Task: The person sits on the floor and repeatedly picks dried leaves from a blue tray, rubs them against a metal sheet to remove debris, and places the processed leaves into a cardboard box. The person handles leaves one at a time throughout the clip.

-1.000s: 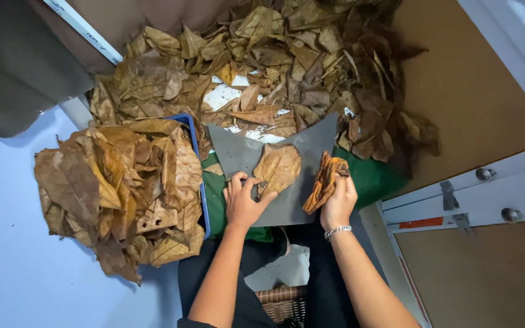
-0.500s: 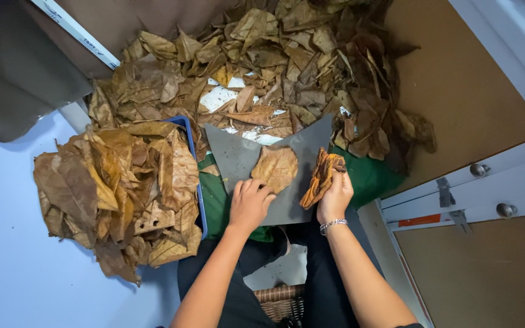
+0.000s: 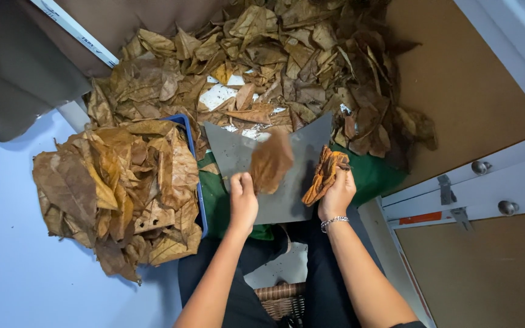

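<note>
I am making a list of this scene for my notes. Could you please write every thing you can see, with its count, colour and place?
Loose dry leaves: many, brown, heaped at the top centre.
Basket: one, blue rim, at the left, piled with brown leaves.
Flat board: one, grey, on the lap.
Cloth: one, green, under the board.
Single leaf: one, brown, blurred, over the board.
Leaf bundle: one, orange-brown, right of the board.
Cabinet knobs: two, metal, at the right.
Left hand: holds the single leaf.
Right hand: holds the leaf bundle; a bracelet on the wrist.
</note>
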